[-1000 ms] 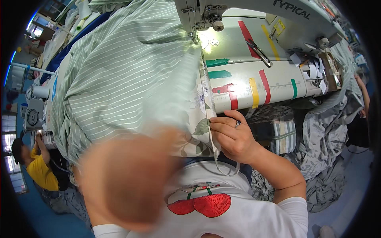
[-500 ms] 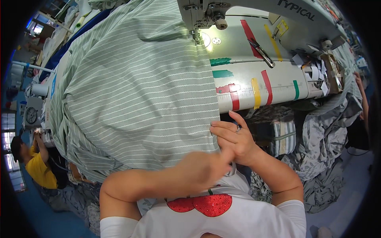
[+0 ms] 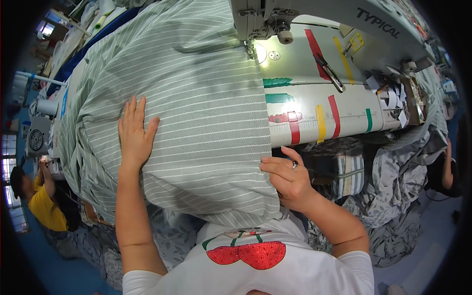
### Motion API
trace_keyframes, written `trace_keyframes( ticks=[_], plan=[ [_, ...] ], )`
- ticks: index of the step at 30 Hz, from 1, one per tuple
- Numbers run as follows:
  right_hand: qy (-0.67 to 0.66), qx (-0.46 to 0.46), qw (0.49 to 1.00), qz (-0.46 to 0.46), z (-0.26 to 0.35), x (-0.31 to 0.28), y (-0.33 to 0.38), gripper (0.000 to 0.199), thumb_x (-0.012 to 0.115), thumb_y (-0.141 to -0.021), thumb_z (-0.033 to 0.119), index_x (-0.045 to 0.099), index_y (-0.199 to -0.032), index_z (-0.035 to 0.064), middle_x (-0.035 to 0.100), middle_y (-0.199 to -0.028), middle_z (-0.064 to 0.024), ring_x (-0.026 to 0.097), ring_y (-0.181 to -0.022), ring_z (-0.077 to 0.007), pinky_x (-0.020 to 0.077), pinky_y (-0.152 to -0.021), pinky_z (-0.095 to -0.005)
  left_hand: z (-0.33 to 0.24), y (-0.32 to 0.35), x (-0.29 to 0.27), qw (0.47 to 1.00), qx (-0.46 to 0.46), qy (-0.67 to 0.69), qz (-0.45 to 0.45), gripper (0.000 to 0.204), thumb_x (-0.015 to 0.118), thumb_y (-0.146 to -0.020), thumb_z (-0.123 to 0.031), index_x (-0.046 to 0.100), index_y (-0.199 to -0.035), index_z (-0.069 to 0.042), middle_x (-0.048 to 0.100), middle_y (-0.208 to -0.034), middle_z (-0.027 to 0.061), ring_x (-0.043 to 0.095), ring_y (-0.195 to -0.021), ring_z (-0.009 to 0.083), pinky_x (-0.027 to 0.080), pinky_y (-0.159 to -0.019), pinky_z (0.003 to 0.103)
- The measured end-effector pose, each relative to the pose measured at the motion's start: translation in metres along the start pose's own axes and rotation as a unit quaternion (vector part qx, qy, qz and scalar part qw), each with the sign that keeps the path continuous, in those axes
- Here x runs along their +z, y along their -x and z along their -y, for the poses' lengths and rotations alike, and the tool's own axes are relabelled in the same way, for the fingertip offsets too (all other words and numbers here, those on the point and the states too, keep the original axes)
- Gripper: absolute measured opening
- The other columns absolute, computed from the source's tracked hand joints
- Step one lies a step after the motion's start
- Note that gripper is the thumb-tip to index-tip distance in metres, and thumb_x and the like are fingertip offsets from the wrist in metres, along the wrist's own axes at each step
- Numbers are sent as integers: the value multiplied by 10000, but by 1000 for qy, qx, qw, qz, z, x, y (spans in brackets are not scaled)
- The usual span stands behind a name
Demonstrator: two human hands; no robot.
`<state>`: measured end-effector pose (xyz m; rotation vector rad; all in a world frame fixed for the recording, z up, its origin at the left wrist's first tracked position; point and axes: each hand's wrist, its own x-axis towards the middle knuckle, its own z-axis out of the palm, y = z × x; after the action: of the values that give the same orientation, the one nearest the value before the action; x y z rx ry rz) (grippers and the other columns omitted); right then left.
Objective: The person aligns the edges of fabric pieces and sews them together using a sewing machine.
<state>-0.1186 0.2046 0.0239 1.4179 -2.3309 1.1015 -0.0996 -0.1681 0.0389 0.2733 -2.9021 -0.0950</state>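
Observation:
A large grey-green fabric [image 3: 196, 132] with white stripes covers the left and middle of the sewing table. Its far right edge runs under the presser foot [image 3: 251, 49] of a sewing machine [image 3: 314, 14], lit by a small lamp. On the left part of the cloth my left hand [image 3: 135, 132] lies flat, fingers stretched out and thumb apart. My right hand [image 3: 290, 182], with a ring on one finger, grips the cloth's right edge close to my body; its thumb is hidden.
Thread snips [image 3: 329, 73] lie on the machine bed, right of the needle, among strips of coloured tape [image 3: 320, 123]. Paper scraps [image 3: 393, 101] fill a box at the right. Patterned cloth [image 3: 393, 172] hangs in heaps beyond. A person in yellow [image 3: 49, 206] works at the far left.
My left hand has swung from beside my right hand out to the left and now rests on the fabric. My right hand stays at the fabric's edge. The view has shifted slightly.

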Motion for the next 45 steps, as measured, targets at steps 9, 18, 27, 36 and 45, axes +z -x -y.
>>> trace_keyframes(
  ticks=[9, 18, 27, 36, 45],
  plan=[
    [24, 31, 999, 10, 2, 3, 4, 98, 673, -631, 43, 587, -677, 30, 671, -988, -60, 647, -1004, -221, 340, -1013, -451, -128, -124, 19, 946, 97, 309, -20, 436, 614, -836, -127, 521, -1252, -38, 456, -1356, 189, 515, -1156, 342, 396, -993, 427],
    [24, 45, 998, 31, 0, -3, 4, 86, 639, -624, 32, 556, -643, 39, 680, -985, -78, 653, -999, -229, 324, -1018, -449, -139, -209, 71, 955, 227, 190, -26, 251, 610, -829, -146, 597, -1073, -91, 591, -920, 97, 582, -904, 324, 463, -773, 415],
    [24, 40, 998, 36, -13, -17, -22, 90, 595, -580, -2, 543, -638, 44, 679, -985, -79, 654, -996, -233, 313, -1019, -452, -137, -221, 68, 927, 204, 308, -71, 169, 585, -824, -157, 620, -987, -129, 572, -868, 113, 578, -817, 329, 448, -751, 449],
    [5, 32, 998, 55, -58, -15, -86, 133, 580, -580, -28, 563, -693, 40, 646, -1013, -79, 630, -1033, -236, 336, -1012, -459, -137, -297, 72, 941, 160, 286, -81, 240, 530, -865, -203, 605, -1067, -96, 615, -1075, 160, 580, -983, 379, 466, -839, 456],
    [-20, 54, 997, 48, -98, -4, -126, 188, 580, -624, -73, 581, -805, -21, 616, -979, -124, 619, -1013, -308, 424, -954, -472, -120, -366, 83, 941, 193, 272, -51, 392, 550, -869, -258, 534, -1189, -33, 591, -1178, 197, 542, -1098, 385, 440, -919, 424]
  ],
)
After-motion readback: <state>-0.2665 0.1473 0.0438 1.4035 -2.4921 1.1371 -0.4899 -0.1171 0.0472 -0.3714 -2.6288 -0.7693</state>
